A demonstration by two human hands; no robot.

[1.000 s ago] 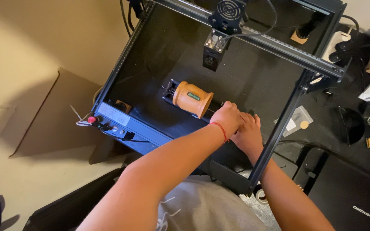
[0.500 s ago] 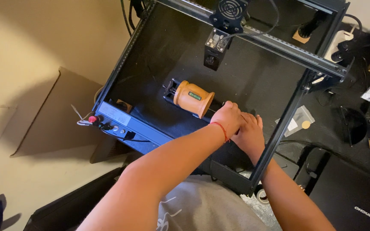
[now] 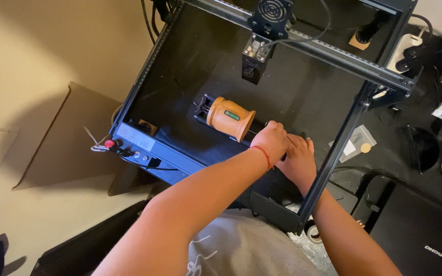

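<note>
Hands meet at centre-right of frame, on the right end of a black roller fixture (image 3: 205, 108) lying inside a black open-frame machine (image 3: 333, 153). Left hand (image 3: 272, 143) is curled, knuckles up, w/ a red string on the wrist; fingers fold over smth at the fixture's end, but can't tell what it holds or how tight. Right hand (image 3: 296, 161) lies just beside and partly under it, fingers fairly flat and pointing up-left; its grip is hidden too. Orange cylinder (image 3: 229, 118) w/ a small green label lies on its side on the fixture, centre of frame, just left of the left hand. Black tool head (image 3: 258, 60) hangs from the crossbar at upper centre, apart from the cylinder. Red button (image 3: 109, 144) sits on the machine's front panel, lower left.
</note>
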